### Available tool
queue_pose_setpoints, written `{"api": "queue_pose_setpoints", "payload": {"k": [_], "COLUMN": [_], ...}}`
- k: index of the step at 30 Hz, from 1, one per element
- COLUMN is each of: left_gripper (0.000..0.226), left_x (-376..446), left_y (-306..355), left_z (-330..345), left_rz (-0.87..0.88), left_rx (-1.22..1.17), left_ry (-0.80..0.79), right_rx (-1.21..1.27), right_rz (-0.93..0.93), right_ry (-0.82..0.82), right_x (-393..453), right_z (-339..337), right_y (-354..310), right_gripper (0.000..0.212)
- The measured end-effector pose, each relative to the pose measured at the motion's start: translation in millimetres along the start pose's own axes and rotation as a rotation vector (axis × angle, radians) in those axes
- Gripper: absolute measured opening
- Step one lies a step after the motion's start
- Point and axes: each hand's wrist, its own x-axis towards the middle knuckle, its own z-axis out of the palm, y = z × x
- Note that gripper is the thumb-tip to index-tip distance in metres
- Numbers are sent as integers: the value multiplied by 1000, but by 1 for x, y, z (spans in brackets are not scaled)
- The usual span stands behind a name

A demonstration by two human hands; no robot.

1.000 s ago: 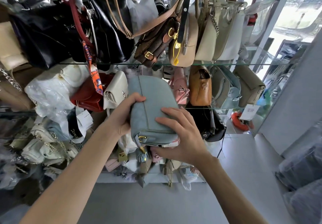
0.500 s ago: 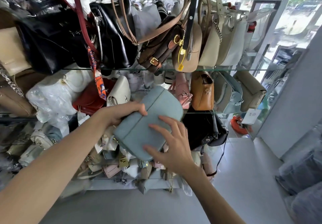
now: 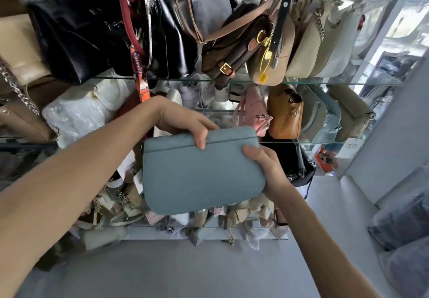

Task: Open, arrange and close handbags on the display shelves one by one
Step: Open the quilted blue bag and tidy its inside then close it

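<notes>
Handbag in pale blue (image 3: 199, 172): it is held flat-side to the camera in front of the glass display shelves (image 3: 325, 82), off the shelf and clear of the bags behind it. The left hand (image 3: 185, 121) grips its top edge, thumb curled over the seam of the flap and the other fingers hidden behind. The right hand (image 3: 267, 167) holds the right end, thumb on the front face, fingers wrapped behind.

Its panel looks smooth and keeps a firm rectangular shape with rounded corners, so it probably behaves as a semi-stiff, light bag that will not sag when held by two edges. The surface seems slightly slick, so a pinch over an edge is likely safer than flat pressure on the face. No clasp or strap shows on this side; the opening may lie under the flap line near the top. A tan bag (image 3: 286, 114) and a pink bag (image 3: 254, 109) stand on the shelf just behind, close enough to be knocked when it goes back.
</notes>
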Motion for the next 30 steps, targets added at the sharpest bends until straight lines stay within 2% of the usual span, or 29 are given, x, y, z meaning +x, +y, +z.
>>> {"api": "queue_pose_setpoints", "payload": {"k": [2, 6, 8, 13, 18, 22, 24, 28, 30], "left_gripper": [88, 60, 62, 71, 71, 65, 66, 82, 78], "left_x": [-4, -22, -29, -25, -15, 0, 7, 13, 13], "left_y": [3, 2, -7, -24, 0, 27, 37, 53, 61], "left_z": [-5, -15, -18, -8, 0, 6, 7, 11, 15], "left_rz": [-20, -26, -1, 141, 57, -40, -64, -70, -72], "left_rx": [1, 125, 154, 210, 377, 407, 402, 574, 656], "left_ry": [77, 246, 316, 522, 460, 288, 208, 177, 188], "right_rx": [24, 57, 61, 48, 42, 48, 34, -28, -41], "right_rz": [-11, -44, -76, -133, -140, -136, -154, -167, -136], "right_ry": [67, 139, 175, 186, 168, 119, 91, 54, -34], "right_x": [4, 6, 6, 8, 8, 8, 7, 5, 2], "right_z": [0, -4, -10, -27, -35, -37, -35, -42, -46], "right_y": [1, 0, -3, -12, -11, -5, -3, -2, -2], "right_gripper": [64, 55, 47, 47, 51, 64, 64, 64, 77]}}
